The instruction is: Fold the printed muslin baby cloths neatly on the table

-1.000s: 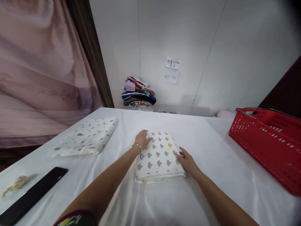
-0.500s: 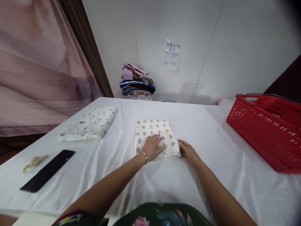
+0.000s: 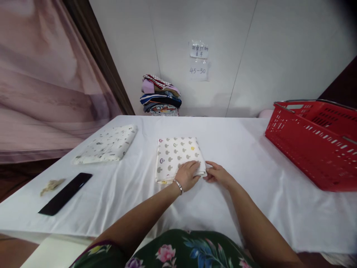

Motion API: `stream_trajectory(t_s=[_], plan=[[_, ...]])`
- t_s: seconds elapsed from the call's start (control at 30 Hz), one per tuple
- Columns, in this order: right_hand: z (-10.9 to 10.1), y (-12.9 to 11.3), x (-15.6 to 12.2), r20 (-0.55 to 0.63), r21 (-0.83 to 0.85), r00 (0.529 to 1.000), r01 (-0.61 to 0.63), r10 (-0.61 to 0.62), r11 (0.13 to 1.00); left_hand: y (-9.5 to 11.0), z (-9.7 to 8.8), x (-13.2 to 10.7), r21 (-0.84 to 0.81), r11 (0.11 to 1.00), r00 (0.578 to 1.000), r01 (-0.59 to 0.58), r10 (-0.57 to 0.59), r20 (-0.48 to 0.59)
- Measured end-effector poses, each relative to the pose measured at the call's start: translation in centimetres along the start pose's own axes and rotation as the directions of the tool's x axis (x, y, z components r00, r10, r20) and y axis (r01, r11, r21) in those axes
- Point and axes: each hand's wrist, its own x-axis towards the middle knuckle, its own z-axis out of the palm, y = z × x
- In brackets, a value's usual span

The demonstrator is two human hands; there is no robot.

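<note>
Cloth [image 3: 170, 154] is on the table [image 3: 237, 145] in front of me, printed mushrooms [image 3: 176, 151] cap-end away, near edge approx. L–R; looks nearly square, so can't tell its long axis. My L hand [image 3: 187, 175] lies flat on its near R part, fingers nearly tog., & my R hand [image 3: 219, 175] is bent at the near R corner, can't tell if pinching. 2nd cloth [image 3: 107, 145] off L, basket [image 3: 309, 149] well apart R.

Both forearms [image 3: 145, 211] reach forward, left fingers [image 3: 193, 165] palm-down, right fingers [image 3: 212, 164] partly curled.
</note>
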Motion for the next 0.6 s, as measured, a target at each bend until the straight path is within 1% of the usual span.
stream_trajectory(t_s=[0.03, 0.1, 0.17, 0.27, 0.4, 0.5, 0.6], plan=[[-0.2, 0.0, 0.0, -0.049, -0.111, 0.998, 0.033, -0.039, 0.993, 0.0, 0.0, 0.0, 0.002, 1.000, 1.000, -0.004, 0.004, 0.000], [-0.5, -0.1, -0.3, -0.122, -0.338, 0.980, 0.106, -0.155, 0.935, -0.1, 0.1, 0.0, -0.002, 1.000, 1.000, -0.002, 0.002, -0.012], [-0.5, -0.3, -0.8, -0.097, -0.473, 0.963, 0.177, -0.251, 0.863, -0.2, 0.2, 0.0, -0.024, 1.000, 0.999, 0.005, -0.005, -0.039], [-0.2, -0.5, -1.5, -0.014, -0.529, 0.958, 0.237, -0.287, 0.815, -0.4, 0.4, 0.0, -0.086, 0.996, 0.998, 0.001, -0.006, -0.061], [0.2, -0.4, -1.7, -0.001, -0.543, 0.956, 0.245, -0.292, 0.803, -0.7, 0.4, 0.0, -0.170, 0.985, 0.998, -0.029, 0.019, -0.062], [0.2, -0.2, -1.4, 0.019, -0.534, 0.954, 0.263, -0.300, 0.804, -0.9, 0.5, 0.0, -0.222, 0.972, 0.994, -0.073, 0.053, -0.096], [0.2, -0.1, -1.3, 0.030, -0.556, 0.950, 0.273, -0.310, 0.785, -0.8, 0.7, 0.0, -0.218, 0.972, 0.991, -0.091, 0.065, -0.120]])
